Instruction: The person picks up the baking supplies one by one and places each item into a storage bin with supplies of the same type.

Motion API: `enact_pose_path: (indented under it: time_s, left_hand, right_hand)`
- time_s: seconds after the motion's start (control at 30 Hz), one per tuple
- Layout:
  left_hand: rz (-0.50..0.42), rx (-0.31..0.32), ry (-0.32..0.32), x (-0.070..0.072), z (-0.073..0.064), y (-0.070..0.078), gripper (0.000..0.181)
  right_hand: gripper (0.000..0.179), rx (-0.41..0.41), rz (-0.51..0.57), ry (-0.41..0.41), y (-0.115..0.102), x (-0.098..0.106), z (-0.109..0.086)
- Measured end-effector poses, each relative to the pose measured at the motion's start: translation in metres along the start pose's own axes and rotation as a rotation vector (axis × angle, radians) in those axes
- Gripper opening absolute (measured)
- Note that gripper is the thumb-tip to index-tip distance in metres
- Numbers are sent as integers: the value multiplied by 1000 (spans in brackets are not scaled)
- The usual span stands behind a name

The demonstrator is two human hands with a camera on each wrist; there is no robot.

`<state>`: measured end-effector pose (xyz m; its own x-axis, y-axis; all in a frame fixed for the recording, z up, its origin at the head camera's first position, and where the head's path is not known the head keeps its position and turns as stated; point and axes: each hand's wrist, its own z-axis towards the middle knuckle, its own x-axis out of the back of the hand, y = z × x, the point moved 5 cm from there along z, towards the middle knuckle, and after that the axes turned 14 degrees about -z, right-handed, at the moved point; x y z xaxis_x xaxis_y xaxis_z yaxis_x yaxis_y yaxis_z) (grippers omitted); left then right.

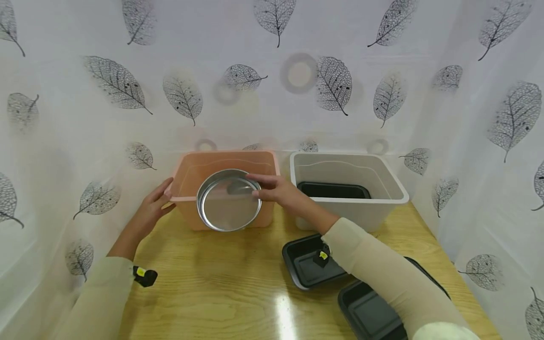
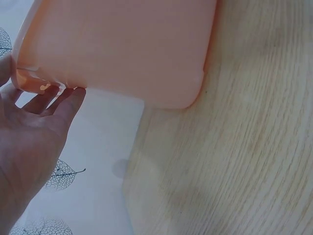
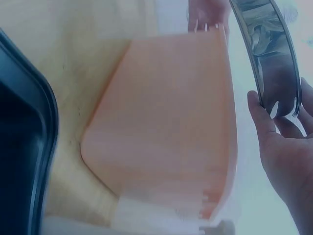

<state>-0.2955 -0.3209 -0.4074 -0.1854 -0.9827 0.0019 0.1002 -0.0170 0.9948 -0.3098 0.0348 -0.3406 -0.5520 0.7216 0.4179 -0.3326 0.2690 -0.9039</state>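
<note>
My right hand [image 1: 272, 189] grips a round silver cake pan [image 1: 229, 208] by its right side, thumb on one face and fingers behind the rim. The pan is tilted in front of the pink bin [image 1: 263, 215] and overlaps its front rim in the head view. In the right wrist view the pan's shiny side wall [image 3: 279, 58] sits between thumb and fingers. My left hand [image 1: 153, 208] holds the pink bin at its front left corner, fingers curled around the rim, as the left wrist view shows with the hand [image 2: 39, 127] at the bin's edge [image 2: 117, 49].
To the right stands a white bin [image 1: 348, 212] with a dark pan [image 1: 333, 190] inside. Two dark rectangular baking pans [image 1: 312, 264] [image 1: 374, 307] lie on the wooden table [image 1: 212, 293], partly under my right forearm. A leaf-print curtain [image 1: 255, 113] surrounds the table.
</note>
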Motion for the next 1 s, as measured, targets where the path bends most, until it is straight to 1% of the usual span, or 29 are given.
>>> enact_pose_path:
  time_s: [0.17,0.3,0.43,0.57,0.7,0.83,1.0]
  left_hand:
    - [-11,-10,-9,1,0,1,67]
    - [-7,-15,-12,0,1,1,67]
    - [-9,-7,-15,-1,0,3,67]
    - [-8,-6,-11,-1,-3,3,67]
    - [-11,-5,-9,0,-3,2,66]
    - [-11,-8,-8,0,-3,1,65]
    - [9,-10,-8,-1,-2,2,65]
  right_hand:
    - [53,-14,-23,32,6,20,10]
    - [54,-46,-2,72,11,34,16]
    - [53,-43,15,123,13,46,25]
    - [53,-34,61,150,18,55,37]
    - [52,-64,91,185,22,62,49]
    - [52,-65,81,185,26,71,61]
    - [51,-72,17,128,29,77,72]
